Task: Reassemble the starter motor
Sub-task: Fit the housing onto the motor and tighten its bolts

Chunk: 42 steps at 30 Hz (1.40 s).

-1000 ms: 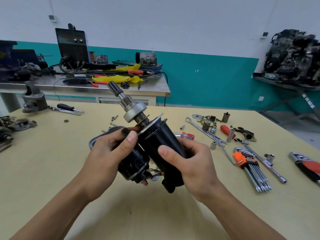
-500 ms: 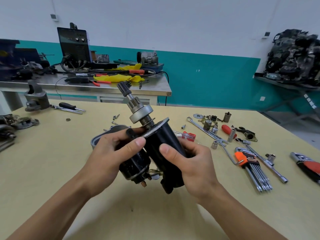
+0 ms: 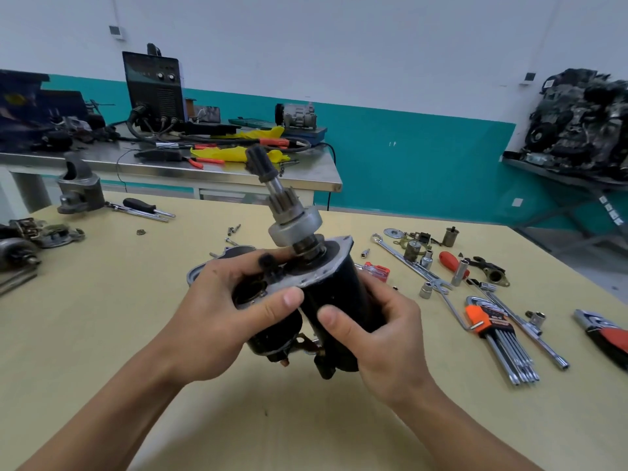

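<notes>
I hold the starter motor (image 3: 343, 300) above the yellow table (image 3: 102, 334), its black body tilted with the pinion shaft (image 3: 282, 202) pointing up and away. My left hand (image 3: 221, 317) grips the solenoid side, thumb pressed on the grey flange. My right hand (image 3: 384, 338) wraps the black motor body, thumb across its front. A grey housing piece (image 3: 217, 263) lies on the table behind my left hand, mostly hidden.
Sockets, a wrench (image 3: 418, 270), a red-handled screwdriver (image 3: 452, 263) and an orange hex key set (image 3: 503, 345) lie to the right. A nose housing (image 3: 80, 188) and dismantled parts (image 3: 37, 236) sit at the left. Loose screws (image 3: 233, 231) lie ahead. A steel bench (image 3: 170, 164) stands behind.
The motor has tipped more upright, its shaft swinging right and toward me. Both hands kept their grip, and my left thumb shifted onto the flange.
</notes>
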Tool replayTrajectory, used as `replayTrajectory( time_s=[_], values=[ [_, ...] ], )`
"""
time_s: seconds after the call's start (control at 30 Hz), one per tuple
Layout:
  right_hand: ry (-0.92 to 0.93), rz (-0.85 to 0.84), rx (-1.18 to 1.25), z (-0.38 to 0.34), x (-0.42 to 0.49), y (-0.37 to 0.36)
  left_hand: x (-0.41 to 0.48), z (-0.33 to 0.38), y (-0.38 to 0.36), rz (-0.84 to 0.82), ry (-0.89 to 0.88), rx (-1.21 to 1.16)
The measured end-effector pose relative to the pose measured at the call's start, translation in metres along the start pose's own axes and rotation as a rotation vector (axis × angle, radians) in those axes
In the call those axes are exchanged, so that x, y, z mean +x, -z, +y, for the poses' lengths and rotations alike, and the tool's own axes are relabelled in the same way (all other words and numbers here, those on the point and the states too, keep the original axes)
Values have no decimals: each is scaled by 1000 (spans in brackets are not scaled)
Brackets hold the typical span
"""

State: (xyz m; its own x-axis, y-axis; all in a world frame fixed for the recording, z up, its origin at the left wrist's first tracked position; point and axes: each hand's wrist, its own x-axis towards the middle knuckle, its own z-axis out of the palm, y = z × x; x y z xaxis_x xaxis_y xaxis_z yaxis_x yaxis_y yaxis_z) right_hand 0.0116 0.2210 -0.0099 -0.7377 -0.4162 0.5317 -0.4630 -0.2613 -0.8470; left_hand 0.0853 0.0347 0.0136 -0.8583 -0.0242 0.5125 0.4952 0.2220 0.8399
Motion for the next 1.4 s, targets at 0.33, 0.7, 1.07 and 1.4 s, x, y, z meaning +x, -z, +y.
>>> replayTrajectory(
  time_s=[0.33, 0.7, 1.07, 1.4],
  values=[
    [9, -225, 113, 6, -3, -1, 0, 4, 2, -216, -50, 112],
    [-51, -124, 140, 13, 0, 0, -1, -4, -11, -106, 33, 40],
    [-34, -107, 108, 9, 5, 7, 9, 5, -10, -101, 97, 224],
    [19, 15, 25, 6, 8, 39, 45, 8, -36, -126, 139, 228]
  ],
)
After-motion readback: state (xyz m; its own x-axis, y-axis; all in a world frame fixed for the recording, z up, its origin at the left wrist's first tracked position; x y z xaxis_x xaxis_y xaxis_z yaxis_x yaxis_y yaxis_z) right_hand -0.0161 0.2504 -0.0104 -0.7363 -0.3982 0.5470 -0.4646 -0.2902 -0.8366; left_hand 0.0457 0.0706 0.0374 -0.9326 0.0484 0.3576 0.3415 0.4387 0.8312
